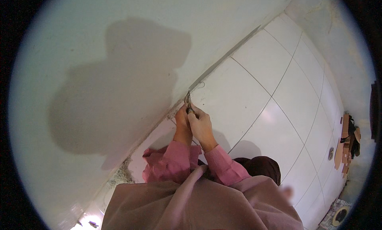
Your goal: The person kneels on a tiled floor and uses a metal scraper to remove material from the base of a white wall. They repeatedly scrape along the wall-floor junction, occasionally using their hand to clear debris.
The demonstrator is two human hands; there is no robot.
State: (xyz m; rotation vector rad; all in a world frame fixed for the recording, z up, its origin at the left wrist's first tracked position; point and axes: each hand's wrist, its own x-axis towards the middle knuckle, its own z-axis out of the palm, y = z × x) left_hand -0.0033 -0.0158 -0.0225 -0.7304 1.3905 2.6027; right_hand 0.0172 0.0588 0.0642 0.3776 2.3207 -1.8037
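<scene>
My left hand [181, 120] and my right hand [202, 126] are close together in front of me, low beside the wall. Both are closed around a small pointed metal tool [188, 98], dark and shiny; its handle is mostly hidden by my fingers. The tip points away from me and meets the joint between wall and floor. There a grey strip [225, 59] starts and runs along the foot of the wall to the far corner. A thin curled thread-like piece [201, 85] lies on the tiles just right of the tip.
The pale wall [99, 182] rises on the left, carrying my shadow. White floor tiles [254, 106] spread to the right. Nearer to me the wall's foot has a rough, dirty patch [124, 172]. Cardboard pieces [345, 150] and a round floor drain [331, 153] are at the far right.
</scene>
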